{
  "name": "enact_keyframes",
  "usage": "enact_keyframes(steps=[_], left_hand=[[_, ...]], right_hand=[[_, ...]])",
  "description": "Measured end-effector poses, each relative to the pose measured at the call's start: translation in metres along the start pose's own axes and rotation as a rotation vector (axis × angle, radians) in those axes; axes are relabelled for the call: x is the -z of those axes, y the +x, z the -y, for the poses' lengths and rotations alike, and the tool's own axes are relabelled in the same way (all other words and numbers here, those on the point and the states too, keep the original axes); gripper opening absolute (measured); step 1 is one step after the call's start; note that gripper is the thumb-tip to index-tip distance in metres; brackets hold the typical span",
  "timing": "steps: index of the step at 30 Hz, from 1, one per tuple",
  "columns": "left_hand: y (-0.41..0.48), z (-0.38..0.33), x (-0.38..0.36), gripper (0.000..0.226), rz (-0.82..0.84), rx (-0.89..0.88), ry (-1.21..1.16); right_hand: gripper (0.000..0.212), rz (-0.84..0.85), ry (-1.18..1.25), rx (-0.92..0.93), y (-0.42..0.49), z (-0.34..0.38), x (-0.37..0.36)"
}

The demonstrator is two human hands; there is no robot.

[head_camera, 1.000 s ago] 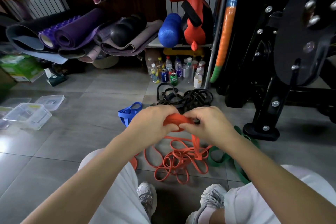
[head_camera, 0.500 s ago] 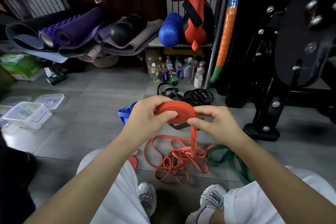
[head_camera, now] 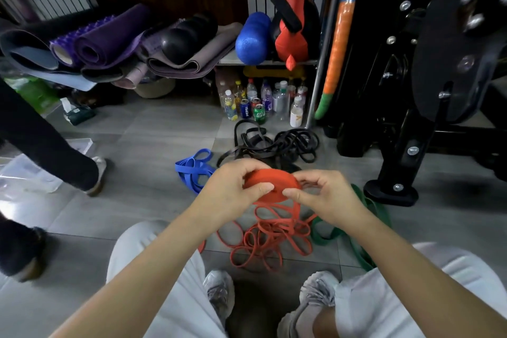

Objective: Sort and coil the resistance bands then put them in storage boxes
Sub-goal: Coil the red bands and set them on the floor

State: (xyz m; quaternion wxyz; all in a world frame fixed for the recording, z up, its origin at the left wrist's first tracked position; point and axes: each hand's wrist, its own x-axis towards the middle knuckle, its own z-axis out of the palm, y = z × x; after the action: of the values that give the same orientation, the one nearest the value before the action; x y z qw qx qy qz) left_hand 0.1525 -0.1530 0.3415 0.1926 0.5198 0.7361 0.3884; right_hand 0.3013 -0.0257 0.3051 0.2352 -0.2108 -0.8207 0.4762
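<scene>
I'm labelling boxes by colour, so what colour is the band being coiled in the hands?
Orange-red; the coil shows best in the head view.

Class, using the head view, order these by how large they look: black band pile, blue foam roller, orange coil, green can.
Largest: black band pile.
Next: blue foam roller and orange coil look about alike; the coil is held nearer the camera, so I leave them unranked.
Smallest: green can.

Rolled mats (head_camera: 109,46) piled far L, against wall. Blue foam roller (head_camera: 252,38) on shelf, touching red punch-bag thing (head_camera: 293,33). Bottles & cans (head_camera: 258,101) under shelf. Black machine frame (head_camera: 411,132) to my R. Someone's dark-trousered leg (head_camera: 49,151) at L.
</scene>
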Motion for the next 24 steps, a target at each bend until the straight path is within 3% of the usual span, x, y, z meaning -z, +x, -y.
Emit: enact_keyframes(steps=[4,9,14,19,22,24], left_hand=[[-0.003,-0.006,-0.003,0.021,0.054,-0.021,0.209],[-0.005,-0.007,-0.004,0.020,0.130,0.001,0.358],[-0.009,-0.001,-0.008,0.014,0.029,0.056,0.147],[-0.017,0.007,-0.011,0.030,-0.020,0.100,-0.045],[-0.020,0.010,-0.012,0.025,0.025,0.132,-0.042],[-0.018,0.010,-0.010,0.016,0.121,0.154,0.081]], right_hand=[[0.014,0.049,-0.203,0.040,-0.007,-0.004,0.001],[0.016,0.030,-0.255,0.090,-0.011,-0.001,0.004],[0.013,0.055,-0.194,0.043,-0.009,-0.001,0.006],[0.025,0.078,-0.061,-0.031,-0.016,-0.006,0.006],[0.029,0.052,-0.087,-0.013,-0.019,-0.012,0.002],[0.023,0.063,-0.146,0.003,-0.019,-0.012,0.000]])
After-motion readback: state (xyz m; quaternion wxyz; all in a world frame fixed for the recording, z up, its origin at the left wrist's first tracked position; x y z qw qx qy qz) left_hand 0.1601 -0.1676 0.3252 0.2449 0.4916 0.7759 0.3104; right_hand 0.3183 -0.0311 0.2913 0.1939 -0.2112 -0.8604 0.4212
